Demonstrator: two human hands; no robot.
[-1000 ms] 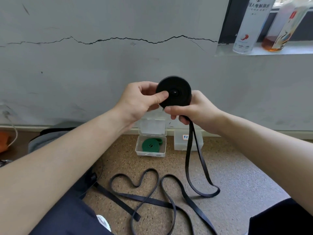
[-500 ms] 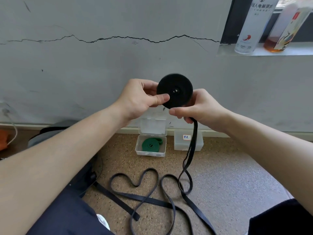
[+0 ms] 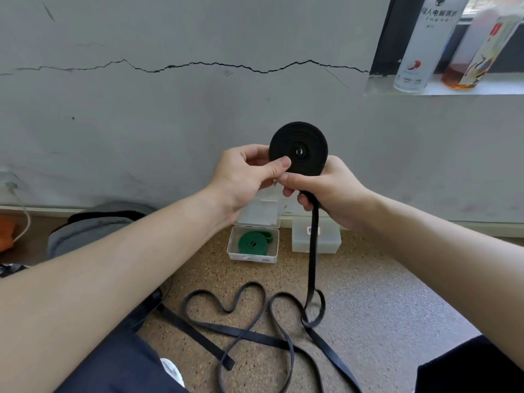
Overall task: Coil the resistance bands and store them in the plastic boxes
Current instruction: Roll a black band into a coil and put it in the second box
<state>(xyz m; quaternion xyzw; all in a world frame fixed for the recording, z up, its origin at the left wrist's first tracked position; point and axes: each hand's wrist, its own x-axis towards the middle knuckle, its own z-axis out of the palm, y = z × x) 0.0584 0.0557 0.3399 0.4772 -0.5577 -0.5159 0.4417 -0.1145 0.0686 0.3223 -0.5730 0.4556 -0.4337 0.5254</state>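
Soft, even daylight filled the scene, brightest at the window ledge [image 3: 453,89] in the upper right, where the white surface was nearly blown out. Shadows on the speckled floor [image 3: 382,293] were faint and diffuse. Wide-angle distortion stretched the forearms toward the lower corners, and the wall [image 3: 141,123] looked slightly soft with compression smearing.

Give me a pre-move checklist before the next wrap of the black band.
1. Black coil held flat and tight: ok, left hand thumb presses its face.
2. Tail fed through right hand: ok.
3. Slack on floor free of knots: cannot tell, strands cross.
4. Green band already boxed: ok.
5. Closed plastic box ready to receive: not ok, lid shut.
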